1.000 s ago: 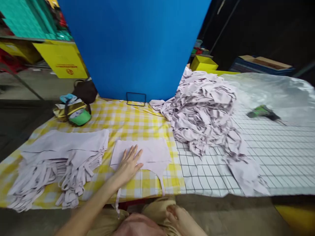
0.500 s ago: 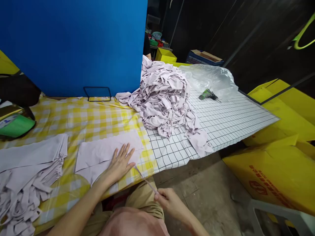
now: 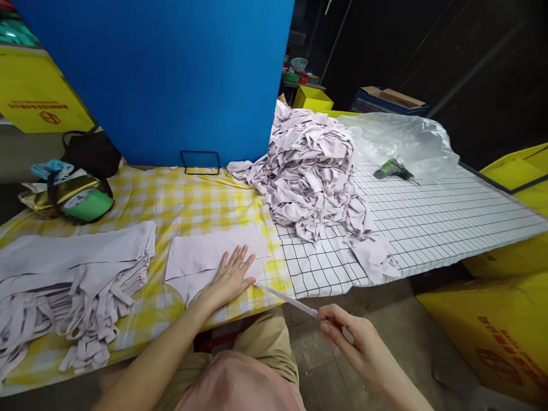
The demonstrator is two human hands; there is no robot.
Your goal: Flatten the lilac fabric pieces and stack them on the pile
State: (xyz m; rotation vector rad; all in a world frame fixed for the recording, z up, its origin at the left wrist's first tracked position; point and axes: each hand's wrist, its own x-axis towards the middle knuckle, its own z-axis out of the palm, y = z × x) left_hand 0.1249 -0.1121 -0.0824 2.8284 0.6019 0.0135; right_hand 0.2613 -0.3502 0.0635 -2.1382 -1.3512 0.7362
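My left hand (image 3: pixel 231 275) lies flat with fingers spread on a pale lilac fabric piece (image 3: pixel 201 257) spread on the yellow checked cloth (image 3: pixel 192 200). My right hand (image 3: pixel 347 334) is off the table's front edge, pinching the end of that piece's thin fabric strap (image 3: pixel 285 298), which is stretched taut from under my left hand. A neat stack of similar lilac pieces (image 3: pixel 72 268) with dangling straps lies to the left. A big loose heap of lilac pieces (image 3: pixel 312 171) sits behind, on the white grid mat (image 3: pixel 428 222).
A blue board (image 3: pixel 171 74) stands at the back on a wire stand (image 3: pixel 200 162). A green tape roll and dark bag (image 3: pixel 85 188) sit at the left. A green tool (image 3: pixel 391 169) and clear plastic sheet (image 3: pixel 406 140) lie at the back right. Yellow boxes (image 3: pixel 496 319) stand on the floor.
My right hand has risen from my lap, taken the strap and pulled it out to the right. The view swung right, then partly back. My left hand stays pressed on the piece.
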